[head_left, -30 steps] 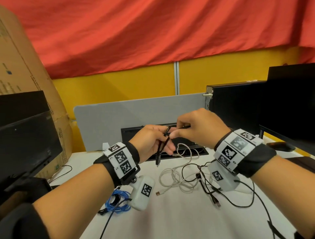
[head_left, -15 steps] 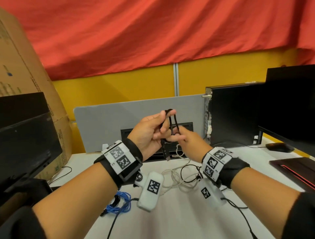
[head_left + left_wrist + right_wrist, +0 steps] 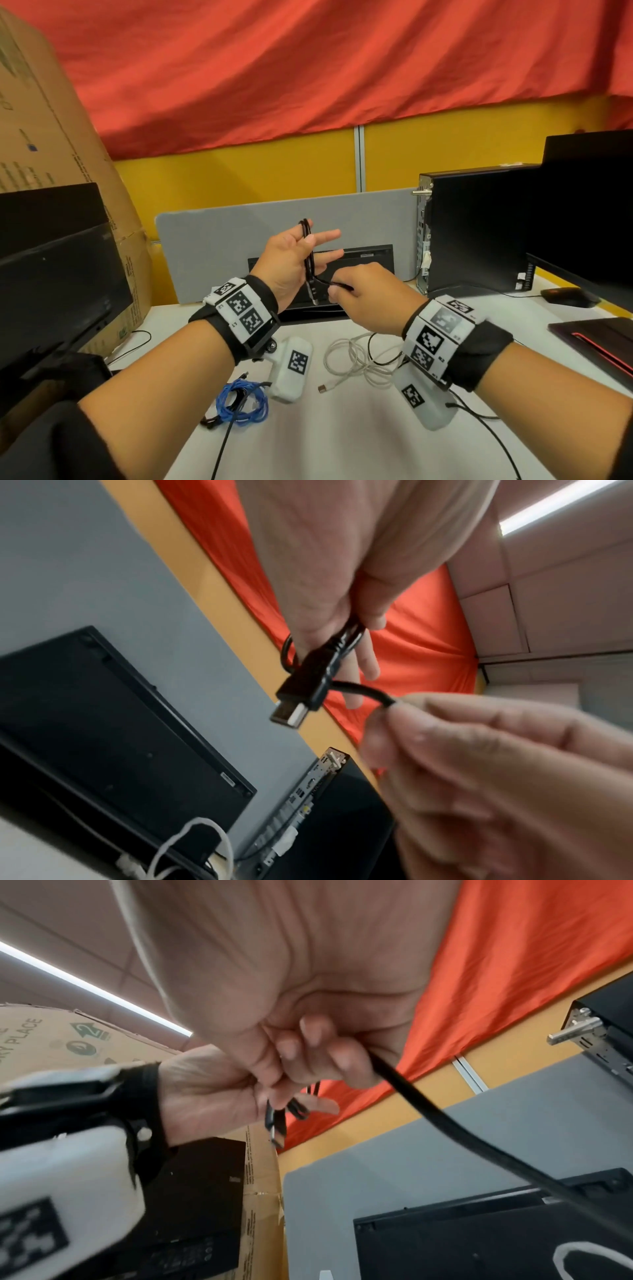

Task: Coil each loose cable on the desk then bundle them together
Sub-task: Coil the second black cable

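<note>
- thin black rubber USB cable (image 3: pixel 310 260) in my hands
- white cord (image 3: pixel 346 359), blue wire coil (image 3: pixel 241 399) on white desk (image 3: pixel 342 438)
- black-and-white checkered tag wristbands (image 3: pixel 241 310)
- red cloth drape (image 3: pixel 308 68), yellow wall panel (image 3: pixel 239 181)

Bare white desk (image 3: pixel 342 442) lay open between a coiled blue cable (image 3: pixel 244 400) and a tangled white cable (image 3: pixel 354 359).

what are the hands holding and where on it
Both hold the black cable: left hand grips its coiled loops, right hand pinches the free strand beside the plug.

I get bright, even room light from a ceiling strip lamp (image 3: pixel 95 988); shadows stay soft. Head view bows at its edges — both wrist views smear, nearest skin out of focus.
</note>
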A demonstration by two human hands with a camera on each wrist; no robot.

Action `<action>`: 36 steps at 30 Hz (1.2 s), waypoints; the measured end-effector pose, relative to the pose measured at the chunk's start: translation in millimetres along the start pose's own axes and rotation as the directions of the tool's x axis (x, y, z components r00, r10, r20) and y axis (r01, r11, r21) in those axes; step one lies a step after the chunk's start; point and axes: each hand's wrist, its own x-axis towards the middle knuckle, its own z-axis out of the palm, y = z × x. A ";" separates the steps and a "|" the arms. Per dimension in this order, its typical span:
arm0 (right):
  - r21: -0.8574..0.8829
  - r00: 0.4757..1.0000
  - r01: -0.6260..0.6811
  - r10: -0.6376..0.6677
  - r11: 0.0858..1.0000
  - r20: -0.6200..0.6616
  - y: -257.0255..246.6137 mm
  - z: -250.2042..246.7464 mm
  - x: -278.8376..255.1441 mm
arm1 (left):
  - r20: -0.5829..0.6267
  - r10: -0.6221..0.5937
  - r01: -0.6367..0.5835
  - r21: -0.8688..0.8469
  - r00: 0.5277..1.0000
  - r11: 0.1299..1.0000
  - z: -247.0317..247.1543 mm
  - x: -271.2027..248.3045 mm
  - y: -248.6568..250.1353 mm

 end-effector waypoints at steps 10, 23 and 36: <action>0.008 0.993 0.004 -0.003 1.000 -0.120 -6.7 -44.4 7.5 | 0.184 -0.107 0.069 0.198 0.977 0.978 8.8 -16.8 -1.3; 0.303 0.868 0.075 0.087 0.950 -0.488 18.8 -45.5 13.6 | 0.332 -0.212 0.249 -0.074 0.919 0.966 12.3 -23.3 8.0; 0.263 0.963 -0.151 0.201 0.953 -0.177 29.9 -3.7 4.6 | 0.219 -0.118 0.193 -0.360 0.968 0.913 24.2 -21.1 12.5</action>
